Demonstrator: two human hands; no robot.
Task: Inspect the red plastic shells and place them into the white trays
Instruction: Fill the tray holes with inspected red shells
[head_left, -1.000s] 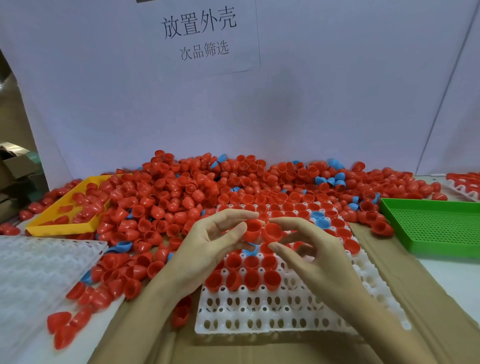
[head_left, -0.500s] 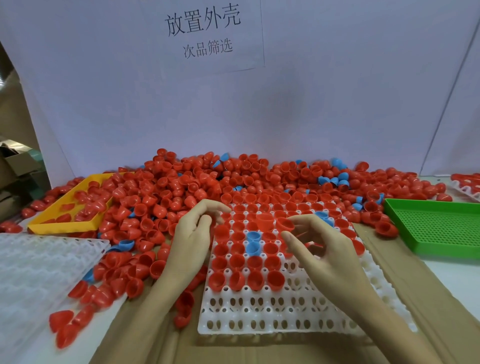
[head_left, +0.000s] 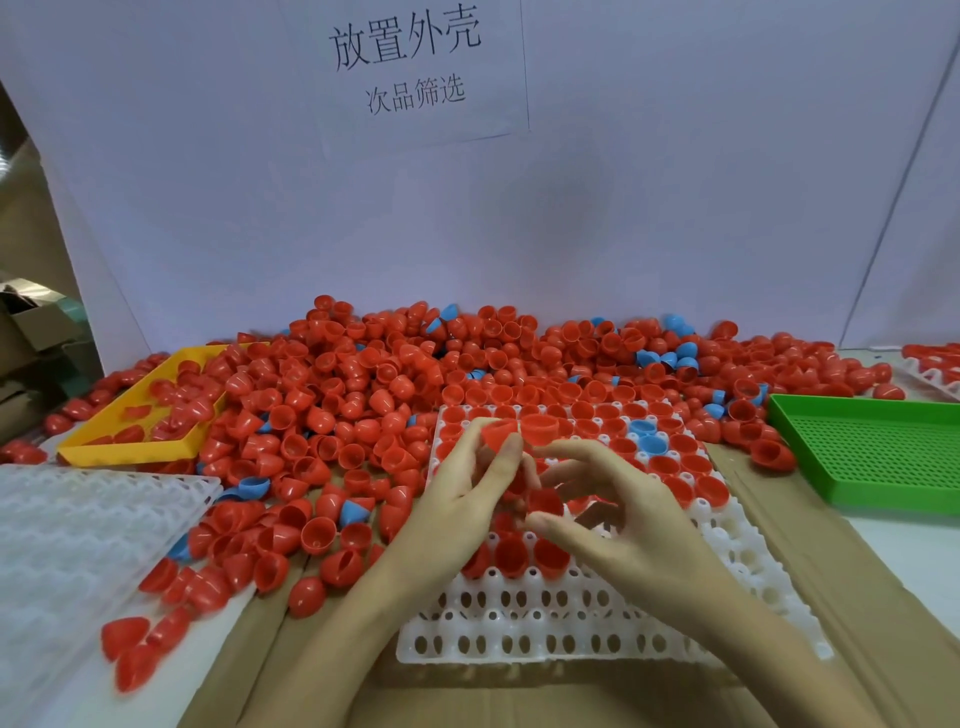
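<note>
A second ago both hands met above the tray's far rows, each pinching a shell at the fingertips. Half a second ago the left hand (head_left: 457, 488) had swung out to the pile beside the tray's left edge. Now it is back over the tray (head_left: 571, 639), holding a fresh shell (head_left: 500, 432) at its fingertips. The right hand (head_left: 618, 514) has drawn nearer, and the shell (head_left: 544, 503) it pinches between thumb and forefinger sits just below the left fingertips.
</note>
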